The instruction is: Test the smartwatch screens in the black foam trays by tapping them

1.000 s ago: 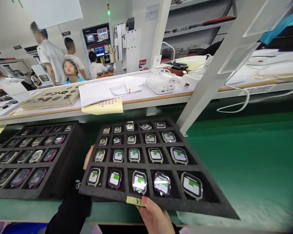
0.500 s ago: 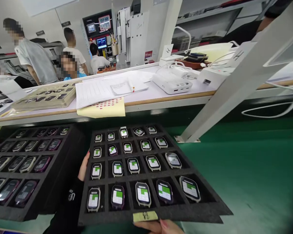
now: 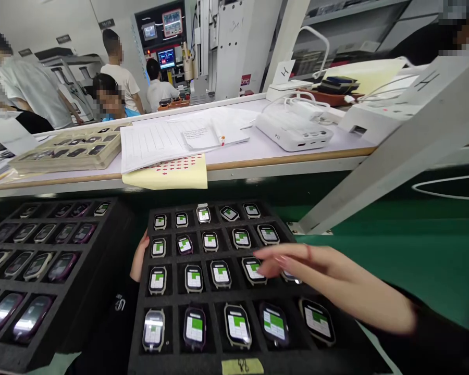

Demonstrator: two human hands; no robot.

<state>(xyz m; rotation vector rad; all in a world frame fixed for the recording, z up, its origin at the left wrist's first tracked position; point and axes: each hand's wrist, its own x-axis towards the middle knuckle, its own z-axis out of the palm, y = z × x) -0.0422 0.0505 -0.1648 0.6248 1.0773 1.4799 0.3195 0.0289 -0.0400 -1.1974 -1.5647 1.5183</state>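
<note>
A black foam tray point(image 3: 219, 291) with several lit smartwatches in its cells lies in front of me. My left hand point(image 3: 138, 257) grips its left edge, fingers curled round the foam. My right hand point(image 3: 316, 273) reaches over the tray from the right with fingers stretched out, the fingertips above a watch point(image 3: 253, 269) in the third row. It holds nothing. A yellow label point(image 3: 242, 365) sticks to the tray's front edge.
A second black tray point(image 3: 35, 260) of dark-screened watches sits to the left. Behind is a white shelf point(image 3: 258, 156) with papers, a yellow sheet, a white charger box and a beige tray. A slanted white post point(image 3: 375, 172) stands at right on the green belt. Several people are in the background.
My right hand left the tray's front edge and now reaches over the watches from the right. The tray sits lower and nearer to me. My left hand keeps its hold.
</note>
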